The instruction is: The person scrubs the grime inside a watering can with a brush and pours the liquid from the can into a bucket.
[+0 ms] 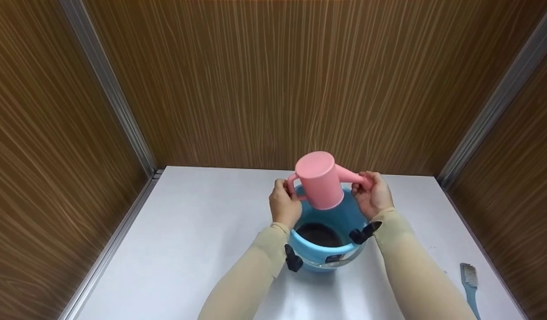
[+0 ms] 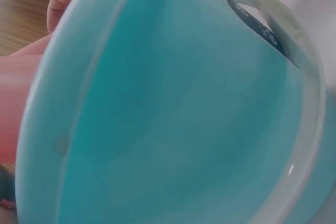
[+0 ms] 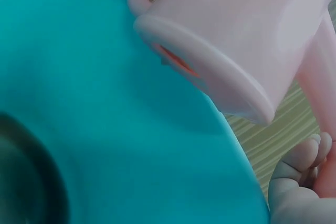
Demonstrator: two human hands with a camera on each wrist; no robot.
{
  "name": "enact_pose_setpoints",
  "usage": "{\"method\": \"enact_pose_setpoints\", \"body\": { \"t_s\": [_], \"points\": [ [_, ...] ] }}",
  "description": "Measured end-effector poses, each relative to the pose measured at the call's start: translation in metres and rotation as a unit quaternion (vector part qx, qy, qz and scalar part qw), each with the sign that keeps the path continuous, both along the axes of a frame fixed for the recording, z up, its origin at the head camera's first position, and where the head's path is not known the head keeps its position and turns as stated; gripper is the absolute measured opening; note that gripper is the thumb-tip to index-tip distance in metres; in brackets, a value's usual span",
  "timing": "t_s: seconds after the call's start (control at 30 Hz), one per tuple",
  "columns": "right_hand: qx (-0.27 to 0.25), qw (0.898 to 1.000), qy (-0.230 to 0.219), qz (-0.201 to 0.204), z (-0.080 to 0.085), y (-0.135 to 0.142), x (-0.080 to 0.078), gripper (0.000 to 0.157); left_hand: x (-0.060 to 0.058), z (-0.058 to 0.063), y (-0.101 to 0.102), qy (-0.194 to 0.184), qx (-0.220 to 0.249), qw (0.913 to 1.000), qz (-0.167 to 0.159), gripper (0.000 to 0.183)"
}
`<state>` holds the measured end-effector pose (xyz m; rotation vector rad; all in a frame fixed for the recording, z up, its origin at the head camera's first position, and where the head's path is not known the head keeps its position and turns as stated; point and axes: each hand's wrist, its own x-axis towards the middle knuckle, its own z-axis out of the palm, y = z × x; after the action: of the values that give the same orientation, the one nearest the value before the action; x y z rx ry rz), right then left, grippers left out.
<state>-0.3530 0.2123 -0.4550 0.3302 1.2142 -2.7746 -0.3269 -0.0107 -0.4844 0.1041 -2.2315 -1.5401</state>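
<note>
A pink watering can [image 1: 323, 186] is turned over above a light blue bucket [image 1: 315, 254], its flat base facing up. My left hand [image 1: 285, 205] grips the can's handle at the left. At the other side my right hand [image 1: 374, 195] holds the end of the spout, fingers curled round it. In the right wrist view the can [image 3: 231, 40] shows its slot-like opening facing down toward the bucket's inside [image 3: 136, 129]. A dark round patch [image 1: 320, 234] lies at the bottom of the bucket; what it is I cannot tell. The left wrist view is mostly filled by the bucket's outer wall [image 2: 184, 103].
The bucket stands on a white table [image 1: 189, 249], its pale carrying handle [image 1: 344, 262] hanging at the front. A brush [image 1: 469, 280] with a blue-grey handle lies at the right edge. Wood-grain panels [image 1: 273, 84] enclose the table at the back and both sides.
</note>
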Motion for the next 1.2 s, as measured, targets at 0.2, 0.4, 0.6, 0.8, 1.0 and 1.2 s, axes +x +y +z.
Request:
{"method": "enact_pose_setpoints", "body": {
  "t_s": [0.2, 0.4, 0.6, 0.8, 1.0, 1.2],
  "points": [
    [0.013, 0.999, -0.035, 0.009, 0.007, 0.004, 0.005, 0.025, 0.0, 0.003, -0.005, -0.003, -0.006, 0.9998, -0.016, 0.017],
    [0.031, 0.999, -0.011, 0.027, 0.02, 0.0, 0.006, 0.025, -0.002, 0.014, -0.017, 0.002, -0.007, 0.9995, -0.03, 0.018],
    [0.067, 0.996, 0.018, 0.056, 0.032, 0.0, 0.008, 0.031, 0.002, 0.026, -0.03, -0.005, 0.018, 0.9986, -0.049, 0.02],
    [0.099, 0.991, 0.042, 0.079, 0.038, 0.005, 0.016, 0.035, 0.01, 0.038, -0.037, -0.026, 0.036, 0.9963, -0.074, 0.027],
    [0.113, 0.985, 0.076, 0.106, 0.042, 0.007, 0.025, 0.033, 0.022, 0.047, -0.045, -0.013, 0.064, 0.9931, -0.097, 0.039],
    [0.125, 0.979, 0.098, 0.127, 0.049, 0.009, 0.033, 0.044, 0.031, 0.056, -0.05, 0.008, 0.097, 0.9871, -0.127, 0.029]
  ]
}}
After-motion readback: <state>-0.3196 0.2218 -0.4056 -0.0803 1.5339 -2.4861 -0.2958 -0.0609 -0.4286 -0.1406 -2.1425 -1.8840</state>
